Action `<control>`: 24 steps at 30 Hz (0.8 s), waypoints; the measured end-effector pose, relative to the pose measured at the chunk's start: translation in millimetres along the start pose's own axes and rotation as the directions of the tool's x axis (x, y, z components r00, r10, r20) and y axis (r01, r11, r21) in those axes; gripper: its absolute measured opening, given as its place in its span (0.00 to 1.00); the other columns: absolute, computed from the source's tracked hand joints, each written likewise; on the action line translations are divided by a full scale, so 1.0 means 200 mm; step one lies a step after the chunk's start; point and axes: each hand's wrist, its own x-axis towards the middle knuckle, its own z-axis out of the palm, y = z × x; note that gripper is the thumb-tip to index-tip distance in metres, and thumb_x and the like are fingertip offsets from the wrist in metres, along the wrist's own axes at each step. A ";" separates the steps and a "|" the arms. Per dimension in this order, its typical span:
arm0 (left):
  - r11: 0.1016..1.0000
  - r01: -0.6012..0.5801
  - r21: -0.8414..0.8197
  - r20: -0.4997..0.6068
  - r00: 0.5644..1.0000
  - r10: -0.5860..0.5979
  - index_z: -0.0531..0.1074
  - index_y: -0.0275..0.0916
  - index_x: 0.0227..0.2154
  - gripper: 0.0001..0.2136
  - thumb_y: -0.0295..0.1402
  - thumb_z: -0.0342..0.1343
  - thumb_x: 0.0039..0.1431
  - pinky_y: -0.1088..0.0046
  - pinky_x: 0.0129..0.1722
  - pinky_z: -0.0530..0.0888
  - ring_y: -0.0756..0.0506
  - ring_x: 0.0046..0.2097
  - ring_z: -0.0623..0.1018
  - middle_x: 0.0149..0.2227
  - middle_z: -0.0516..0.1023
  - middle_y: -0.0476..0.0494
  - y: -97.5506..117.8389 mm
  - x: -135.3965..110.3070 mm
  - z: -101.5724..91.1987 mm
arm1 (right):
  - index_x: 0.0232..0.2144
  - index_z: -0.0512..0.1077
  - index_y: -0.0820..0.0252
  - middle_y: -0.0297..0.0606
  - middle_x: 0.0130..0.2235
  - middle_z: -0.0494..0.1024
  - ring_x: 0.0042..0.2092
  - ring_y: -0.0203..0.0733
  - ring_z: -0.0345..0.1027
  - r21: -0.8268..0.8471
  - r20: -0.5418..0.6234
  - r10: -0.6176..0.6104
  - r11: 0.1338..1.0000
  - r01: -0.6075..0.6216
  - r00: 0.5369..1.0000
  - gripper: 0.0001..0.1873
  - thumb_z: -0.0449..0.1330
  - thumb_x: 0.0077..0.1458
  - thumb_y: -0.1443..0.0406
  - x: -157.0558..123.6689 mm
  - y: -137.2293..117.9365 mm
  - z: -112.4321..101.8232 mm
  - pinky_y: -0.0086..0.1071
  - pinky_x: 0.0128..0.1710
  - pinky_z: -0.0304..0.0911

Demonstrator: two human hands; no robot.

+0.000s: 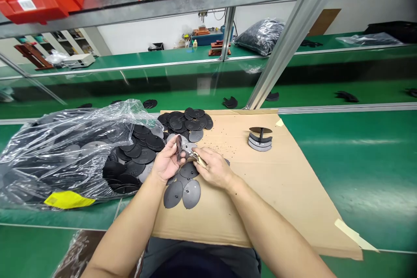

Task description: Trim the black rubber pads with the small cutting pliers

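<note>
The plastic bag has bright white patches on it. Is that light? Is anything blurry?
Head view: yes, light glares off the crinkly plastic bag, veiling some black discs inside; head view: the green bench shows a pale sheen too; head view: the left hand, gripping a single disc, and the right hand, gripping a small tool, look slightly soft.

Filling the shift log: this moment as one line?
left hand holds black disc; right hand holds small tool at it; cardboard sheet beneath; bag of discs beside
</note>
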 end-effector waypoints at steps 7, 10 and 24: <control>0.998 0.040 -0.046 0.050 0.998 -0.037 0.72 0.38 0.39 0.15 0.28 0.64 0.47 0.84 0.17 0.58 0.57 0.22 0.64 0.27 0.69 0.50 -0.01 0.01 0.00 | 0.53 0.65 0.59 0.43 0.40 0.74 0.42 0.45 0.68 0.011 0.045 -0.026 1.000 0.026 0.999 0.21 0.54 0.56 0.67 0.00 0.00 -0.01 0.37 0.46 0.65; 0.999 0.035 -0.024 0.060 0.998 -0.034 0.72 0.38 0.40 0.15 0.29 0.65 0.47 0.84 0.17 0.58 0.56 0.21 0.64 0.27 0.69 0.50 -0.02 0.01 0.00 | 0.54 0.65 0.61 0.44 0.42 0.74 0.44 0.46 0.67 0.014 0.065 -0.029 1.000 0.028 0.997 0.22 0.55 0.56 0.67 0.00 0.00 0.00 0.38 0.48 0.64; 0.999 0.015 0.052 0.063 0.998 -0.019 0.72 0.37 0.40 0.16 0.32 0.66 0.47 0.81 0.18 0.58 0.57 0.20 0.64 0.26 0.69 0.50 -0.04 0.01 0.00 | 0.50 0.68 0.63 0.42 0.39 0.75 0.42 0.44 0.68 -0.136 0.181 0.001 0.990 0.024 0.983 0.19 0.53 0.54 0.71 0.02 -0.01 -0.02 0.34 0.45 0.62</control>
